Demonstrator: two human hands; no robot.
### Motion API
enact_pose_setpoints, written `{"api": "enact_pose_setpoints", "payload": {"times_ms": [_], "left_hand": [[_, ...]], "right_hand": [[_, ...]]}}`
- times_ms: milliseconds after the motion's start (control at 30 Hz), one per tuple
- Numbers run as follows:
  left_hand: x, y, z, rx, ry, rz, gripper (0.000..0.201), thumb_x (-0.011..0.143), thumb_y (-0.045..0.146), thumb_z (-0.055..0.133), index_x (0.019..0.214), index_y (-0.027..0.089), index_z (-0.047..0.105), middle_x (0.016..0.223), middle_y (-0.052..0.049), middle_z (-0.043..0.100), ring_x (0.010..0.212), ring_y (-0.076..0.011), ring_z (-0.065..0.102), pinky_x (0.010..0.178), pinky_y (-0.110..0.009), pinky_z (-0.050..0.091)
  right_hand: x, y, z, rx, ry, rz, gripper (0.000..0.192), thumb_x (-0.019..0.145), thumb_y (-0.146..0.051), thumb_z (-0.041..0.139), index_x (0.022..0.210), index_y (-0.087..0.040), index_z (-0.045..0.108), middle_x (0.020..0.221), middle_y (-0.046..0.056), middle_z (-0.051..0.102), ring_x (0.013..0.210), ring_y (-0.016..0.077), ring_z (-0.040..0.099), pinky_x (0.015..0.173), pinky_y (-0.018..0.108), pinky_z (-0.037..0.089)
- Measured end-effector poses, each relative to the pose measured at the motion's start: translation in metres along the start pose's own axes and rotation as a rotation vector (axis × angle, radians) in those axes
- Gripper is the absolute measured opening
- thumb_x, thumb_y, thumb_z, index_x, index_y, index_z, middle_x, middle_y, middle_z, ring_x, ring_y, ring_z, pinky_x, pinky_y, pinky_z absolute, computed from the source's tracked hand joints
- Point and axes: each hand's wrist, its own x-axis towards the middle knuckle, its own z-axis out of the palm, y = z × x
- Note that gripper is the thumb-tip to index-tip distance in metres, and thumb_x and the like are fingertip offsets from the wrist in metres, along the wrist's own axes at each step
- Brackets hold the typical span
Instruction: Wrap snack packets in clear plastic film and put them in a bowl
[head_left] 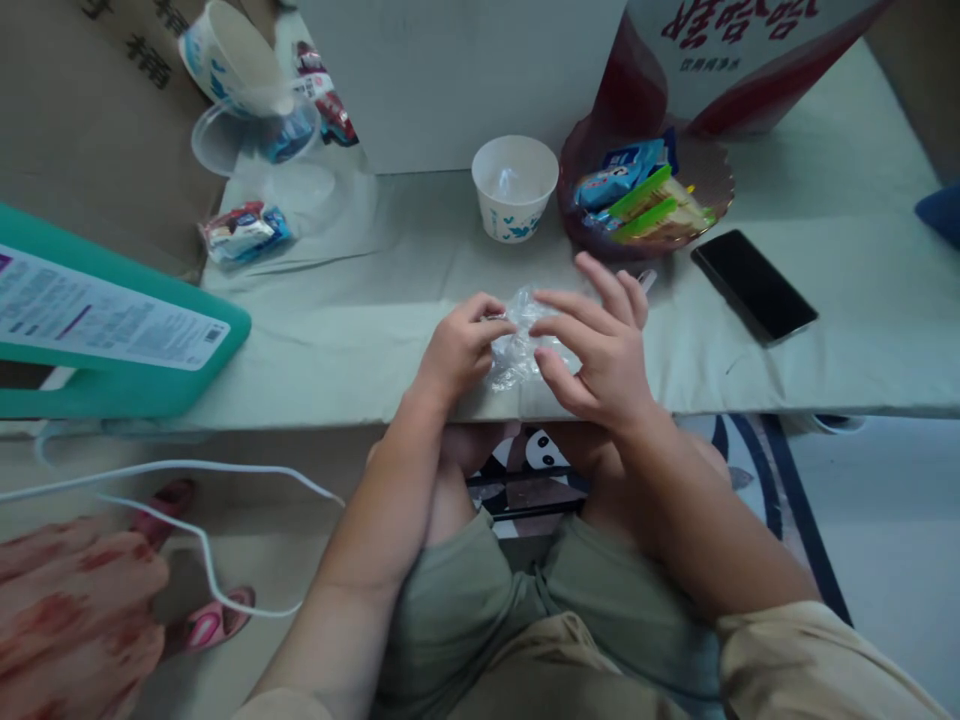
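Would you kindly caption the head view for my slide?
Both hands, left hand and right hand, pinch a crinkled clear plastic wrapper at the table edge.

Large red Chinese characters stood upside down on the white and red box [750, 50] at the back, too cut off to read surely. The brown carton [90, 110] bore dark Chinese characters (only partly in view). The white label [97, 315] on the green case carried fine print and a small code square, too small to read.

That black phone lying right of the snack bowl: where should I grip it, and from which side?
Probably grip the black phone across its two long edges, coming from above. It lies flat and diagonal on the table with bare cloth around it. Both the left hand and right hand are on the clear plastic wrapper.
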Motion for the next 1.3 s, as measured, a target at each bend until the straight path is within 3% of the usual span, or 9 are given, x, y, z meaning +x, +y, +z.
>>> {"api": "enact_pose_setpoints", "payload": {"times_ms": [100,233,367,467,567,700,800,967,1300], "left_hand": [[0.001,-0.002,-0.005,-0.199,0.099,-0.112,0.039,0.069,0.007,0.053,0.089,0.025,0.081,0.101,-0.006,0.067,0.097,-0.0199,0.065,0.087,-0.034,0.053],[0.005,-0.006,-0.01,-0.582,0.185,-0.343,0.019,0.076,0.027,0.062,0.085,0.021,0.077,0.108,-0.008,0.064,0.101,-0.0212,0.065,0.081,-0.034,0.058],[0.01,-0.006,-0.011,-0.754,0.248,-0.478,0.027,0.07,0.038,0.079,0.078,0.021,0.06,0.096,-0.003,0.058,0.092,-0.0181,0.065,0.072,-0.03,0.061],[0.007,-0.007,-0.014,-0.808,0.225,-0.505,0.043,0.059,0.03,0.086,0.083,0.023,0.05,0.101,-0.001,0.059,0.094,-0.0185,0.068,0.064,-0.026,0.058],[0.002,-0.01,-0.018,-0.771,0.184,-0.516,0.058,0.06,0.034,0.089,0.104,0.03,0.052,0.118,-0.002,0.063,0.096,-0.0203,0.071,0.062,-0.025,0.056],[-0.003,-0.016,-0.026,-0.809,0.222,-0.496,0.085,0.064,0.035,0.09,0.135,0.041,0.044,0.137,-0.005,0.062,0.106,-0.0226,0.073,0.077,-0.03,0.06],[-0.004,-0.018,-0.032,-0.943,0.235,-0.486,0.074,0.068,0.042,0.086,0.133,0.035,0.05,0.142,-0.007,0.062,0.117,-0.0232,0.072,0.089,-0.033,0.061],[-0.003,-0.011,-0.027,-0.875,-0.081,-0.711,0.044,0.072,0.041,0.084,0.103,0.016,0.067,0.098,-0.011,0.078,0.087,-0.0217,0.078,0.073,-0.03,0.062],[-0.002,-0.006,-0.019,-0.743,0.092,-0.656,0.026,0.08,0.037,0.071,0.103,0.027,0.066,0.05,0.008,0.053,0.038,-0.0106,0.047,0.04,-0.024,0.042]], "right_hand": [[-0.004,0.012,0.011,-0.07,-0.116,0.118,0.016,0.092,-0.034,0.056,0.096,-0.031,0.071,0.072,0.0,0.071,0.105,0.0272,0.071,0.124,0.057,0.022],[-0.014,0.024,0.017,-0.099,-0.309,0.194,0.019,0.091,-0.033,0.056,0.097,-0.026,0.073,0.064,0.001,0.067,0.081,0.0243,0.069,0.117,0.061,0.026],[-0.011,0.03,0.017,0.068,-0.132,0.32,0.017,0.089,-0.036,0.06,0.097,-0.025,0.07,0.086,0.006,0.074,0.096,0.0269,0.068,0.107,0.057,0.04],[-0.002,0.039,0.024,0.397,0.027,0.483,0.041,0.084,-0.043,0.07,0.121,-0.029,0.06,0.124,0.009,0.068,0.117,0.0263,0.064,0.099,0.046,0.051],[0.006,0.043,0.032,0.758,-0.074,0.641,0.068,0.073,-0.053,0.081,0.13,-0.031,0.052,0.131,0.01,0.063,0.119,0.0256,0.064,0.095,0.041,0.056],[0.009,0.034,0.035,0.967,-0.428,0.754,0.039,0.071,-0.049,0.083,0.092,-0.024,0.062,0.097,0.006,0.07,0.09,0.0216,0.067,0.086,0.039,0.057],[0.005,0.028,0.037,0.956,-0.365,0.743,0.031,0.078,-0.047,0.076,0.077,-0.023,0.056,0.086,0.003,0.07,0.09,0.021,0.068,0.087,0.038,0.056],[0.007,0.029,0.043,1.03,-0.14,0.907,0.035,0.079,-0.052,0.071,0.085,-0.027,0.048,0.082,0.002,0.072,0.089,0.0245,0.074,0.082,0.041,0.06],[0.009,0.033,0.025,0.855,-0.341,0.778,0.031,0.076,-0.045,0.074,0.09,-0.026,0.054,0.055,-0.007,0.057,0.047,0.0105,0.047,0.047,0.025,0.035]]}}
